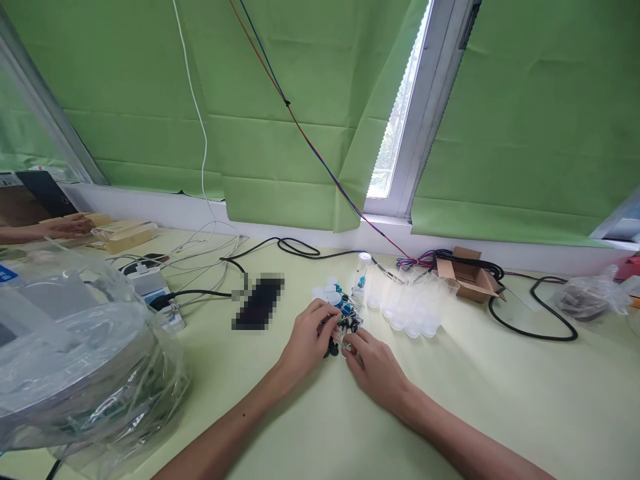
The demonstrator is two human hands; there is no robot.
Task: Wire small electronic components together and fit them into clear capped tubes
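Note:
Both my hands are at a small pile of electronic components (353,310) with blue and black bodies and thin metal leads. My left hand (313,330) lies at the pile's left side, fingers bent and pinched together over small parts too tiny to name. From the right, my right hand (374,363) reaches in with its fingertips closed at the pile's near edge, by some black parts (332,348). Several white round caps (327,292) lie just behind the pile. A clear vial (363,272) with a white cap stands behind it, with blue components inside.
Clear plastic vials (413,313) stand grouped right of the pile. Behind them sit an open cardboard box (467,277) and black cable (560,337). A pixelated dark object (260,303) lies left. A large plastic-wrapped reel (90,373) fills the left front. Another person's hand (73,227) is at far left.

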